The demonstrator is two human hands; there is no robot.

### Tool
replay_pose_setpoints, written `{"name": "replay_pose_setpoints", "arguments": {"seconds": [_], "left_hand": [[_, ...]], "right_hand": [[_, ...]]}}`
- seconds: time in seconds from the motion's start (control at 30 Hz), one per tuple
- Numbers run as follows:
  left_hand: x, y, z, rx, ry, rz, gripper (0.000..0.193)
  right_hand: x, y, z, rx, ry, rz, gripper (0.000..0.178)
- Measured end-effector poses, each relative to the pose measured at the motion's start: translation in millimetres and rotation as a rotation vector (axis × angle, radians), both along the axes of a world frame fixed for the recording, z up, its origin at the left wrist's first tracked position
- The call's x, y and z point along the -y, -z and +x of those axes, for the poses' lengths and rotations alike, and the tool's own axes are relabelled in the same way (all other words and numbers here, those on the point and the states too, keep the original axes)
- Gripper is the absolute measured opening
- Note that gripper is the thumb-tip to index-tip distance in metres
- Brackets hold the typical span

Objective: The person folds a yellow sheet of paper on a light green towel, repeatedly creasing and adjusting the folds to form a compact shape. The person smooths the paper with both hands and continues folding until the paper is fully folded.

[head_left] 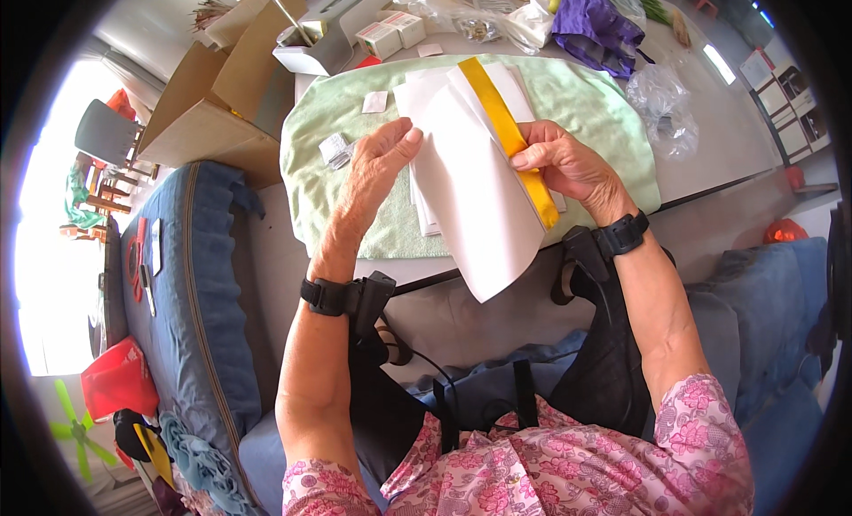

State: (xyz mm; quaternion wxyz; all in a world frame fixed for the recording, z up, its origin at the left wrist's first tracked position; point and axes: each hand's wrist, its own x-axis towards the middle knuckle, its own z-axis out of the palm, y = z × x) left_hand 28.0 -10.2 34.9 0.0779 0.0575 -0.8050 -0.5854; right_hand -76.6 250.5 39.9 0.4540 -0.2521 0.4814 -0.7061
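A curved white sheet of paper is held above the table, its lower corner hanging past the table's front edge. Along its right side runs a glossy yellow strip. My right hand grips the strip and the paper, thumb on top. At the sheet's left edge, my left hand pinches the paper between thumb and fingers; the fingertips are partly hidden. More white sheets lie beneath, on a pale green towel. A small white packet and a small pale square lie left of them.
An open cardboard box stands at the left beside a grey organizer and small white boxes. A purple bag and clear plastic bags lie at the back right. Red scissors rest on the blue sofa.
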Motion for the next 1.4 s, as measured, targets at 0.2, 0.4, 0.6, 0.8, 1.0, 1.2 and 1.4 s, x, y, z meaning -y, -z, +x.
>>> {"name": "replay_pose_setpoints", "arguments": {"seconds": [0.2,0.4,0.6,0.8,1.0,1.2,1.4], "left_hand": [[17,1,0,0.127,0.147,0.367,0.04],[18,-6,5,0.141,0.144,0.458,0.027],[27,-3,8,0.203,0.128,0.388,0.024],[18,-2,10,0.316,-0.148,0.415,0.018],[4,13,14,0.31,-0.348,0.623,0.008],[-13,15,20,0.276,-0.421,0.651,0.006],[-24,15,25,0.19,-0.44,0.763,0.009]], "right_hand": [[-4,-4,-2,-0.046,0.037,0.002,0.041],[-14,-4,-14,-0.128,0.075,0.055,0.038],[-15,3,-25,-0.19,0.048,0.116,0.035],[-11,13,-33,-0.466,0.313,0.337,0.042],[-3,20,-30,-0.763,0.629,0.295,0.052],[6,16,11,-1.376,0.51,0.206,0.062],[12,27,39,-1.655,0.417,0.296,0.087]]}}
